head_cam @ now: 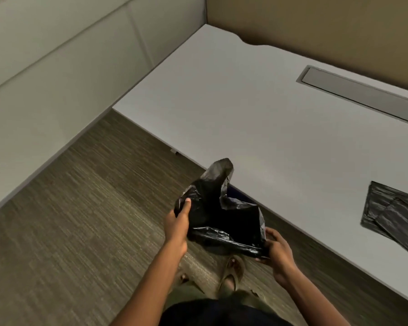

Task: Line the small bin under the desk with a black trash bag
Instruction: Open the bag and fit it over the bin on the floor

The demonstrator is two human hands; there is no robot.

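Note:
A black trash bag (219, 212) hangs spread between both hands in front of the desk's front edge, its mouth held apart and one corner sticking up. My left hand (178, 225) grips the bag's left edge, thumb on top. My right hand (277, 247) pinches the bag's lower right edge. Just behind the bag, under the desk edge, a dark blue sliver (239, 192) shows, perhaps the small bin's rim; the rest is hidden by the bag and desk.
The white desk (245, 109) fills the right side, with a grey cable hatch (360, 94) at the back and folded black bags (393, 214) near its right front. Carpet floor (80, 220) lies to the left. My sandalled foot (232, 270) is below the bag.

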